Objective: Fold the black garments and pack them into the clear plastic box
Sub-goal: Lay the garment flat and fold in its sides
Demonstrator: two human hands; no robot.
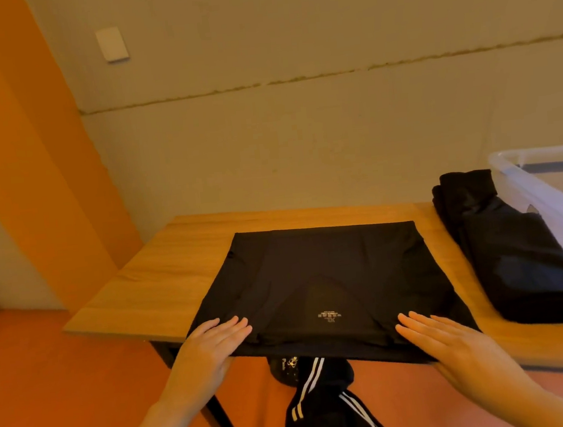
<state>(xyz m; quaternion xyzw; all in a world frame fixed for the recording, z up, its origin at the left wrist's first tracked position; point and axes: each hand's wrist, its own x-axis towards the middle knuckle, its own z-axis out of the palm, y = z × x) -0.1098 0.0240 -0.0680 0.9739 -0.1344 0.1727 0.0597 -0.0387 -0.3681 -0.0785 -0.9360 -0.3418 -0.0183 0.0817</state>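
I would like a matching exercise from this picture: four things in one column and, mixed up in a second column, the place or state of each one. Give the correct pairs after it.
Things:
1. black garment
2. stack of folded garments
3. clear plastic box
4. left hand

Places or states:
A. at the far right edge of the wooden table, partly out of view
B. spread flat in the middle of the table
C. fingers straight, pressing the garment's near left corner
D. piled between the spread garment and the box

Pairs: 1-B, 2-D, 3-A, 4-C
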